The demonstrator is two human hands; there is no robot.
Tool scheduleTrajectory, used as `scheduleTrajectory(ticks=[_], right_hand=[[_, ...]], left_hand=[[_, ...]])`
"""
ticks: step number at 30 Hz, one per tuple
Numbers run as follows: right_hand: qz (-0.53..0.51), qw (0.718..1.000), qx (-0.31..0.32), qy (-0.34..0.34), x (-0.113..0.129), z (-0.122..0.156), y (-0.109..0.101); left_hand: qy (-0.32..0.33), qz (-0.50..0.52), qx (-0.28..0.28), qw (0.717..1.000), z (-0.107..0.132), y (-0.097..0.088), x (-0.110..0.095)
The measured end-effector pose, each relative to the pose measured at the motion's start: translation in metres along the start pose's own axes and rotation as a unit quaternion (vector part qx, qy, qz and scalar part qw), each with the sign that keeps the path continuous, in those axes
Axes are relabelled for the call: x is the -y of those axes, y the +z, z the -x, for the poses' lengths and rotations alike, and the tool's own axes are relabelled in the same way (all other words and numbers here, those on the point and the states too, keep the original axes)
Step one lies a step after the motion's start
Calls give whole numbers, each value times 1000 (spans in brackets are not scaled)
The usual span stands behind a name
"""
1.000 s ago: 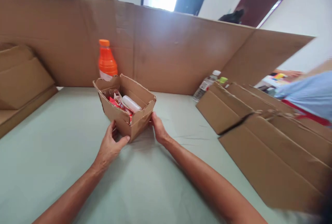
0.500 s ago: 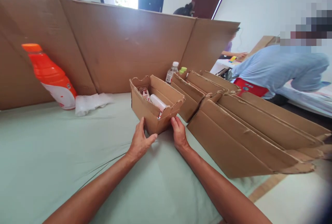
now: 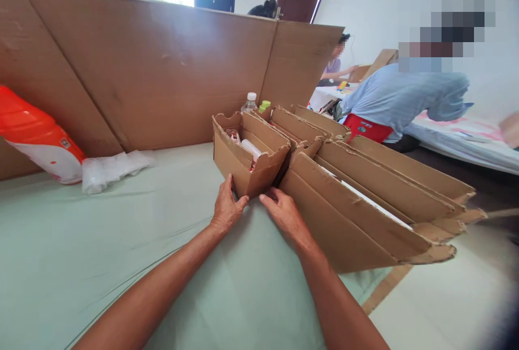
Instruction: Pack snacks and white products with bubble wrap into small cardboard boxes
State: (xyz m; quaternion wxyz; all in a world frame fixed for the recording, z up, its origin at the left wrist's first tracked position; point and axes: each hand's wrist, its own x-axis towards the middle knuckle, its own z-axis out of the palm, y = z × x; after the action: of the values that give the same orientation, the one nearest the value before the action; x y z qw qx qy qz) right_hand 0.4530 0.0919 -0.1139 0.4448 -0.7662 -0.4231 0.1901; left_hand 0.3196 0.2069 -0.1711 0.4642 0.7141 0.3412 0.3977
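A small open cardboard box [image 3: 239, 169] with wavy cut edges stands on the green cloth. Inside lie a white tube-like item [image 3: 251, 149] and a clear and red packet [image 3: 234, 135], partly hidden by the walls. My left hand [image 3: 228, 205] holds the box at its near left corner, fingers on the side and thumb by the front edge. By the lower right edge is my right hand [image 3: 284, 212], thumb and fingers apart; its fingertips are partly hidden. Directly right of the box are larger cardboard bins [image 3: 344, 220], standing close together.
A tall cardboard panel [image 3: 170, 74] closes off the back. At left stand an orange-and-white bottle [image 3: 52, 147] and crumpled bubble wrap [image 3: 117, 169]. A clear bottle [image 3: 249, 102] and a green cap [image 3: 265, 105] show behind the boxes. A person in blue [image 3: 401, 96] sits at right.
The small box has slid right, closing the gap to the larger bins. My right hand has dropped to its lower edge with the fingers spreading. The view has turned right.
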Motion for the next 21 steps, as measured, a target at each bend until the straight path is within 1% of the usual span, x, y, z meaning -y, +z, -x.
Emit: scheduleTrajectory(ticks=[3, 6, 8, 10, 13, 16, 19, 21], right_hand=[[50, 997, 61, -25, 10, 8, -4], [92, 989, 94, -63, 19, 15, 8], [110, 985, 105, -85, 22, 20, 20], [125, 978, 117, -117, 21, 23, 33], [153, 958, 120, -212, 14, 27, 48], [184, 927, 87, -315, 4, 24, 60], [219, 891, 39, -395, -7, 17, 70], [234, 867, 20, -439, -16, 11, 75]], left_hand=[[-1, -18, 8, 1000, -4, 5, -4], [0, -40, 24, 999, -4, 4, -6], [9, -58, 42, 997, 3, -3, -6], [25, -78, 64, 995, 17, -17, -5], [52, -114, 96, 988, 51, -53, -8], [78, -158, 127, 976, 98, -97, -16], [119, -228, 188, 948, 147, -145, -24], [135, -260, 218, 931, 170, -182, -26]])
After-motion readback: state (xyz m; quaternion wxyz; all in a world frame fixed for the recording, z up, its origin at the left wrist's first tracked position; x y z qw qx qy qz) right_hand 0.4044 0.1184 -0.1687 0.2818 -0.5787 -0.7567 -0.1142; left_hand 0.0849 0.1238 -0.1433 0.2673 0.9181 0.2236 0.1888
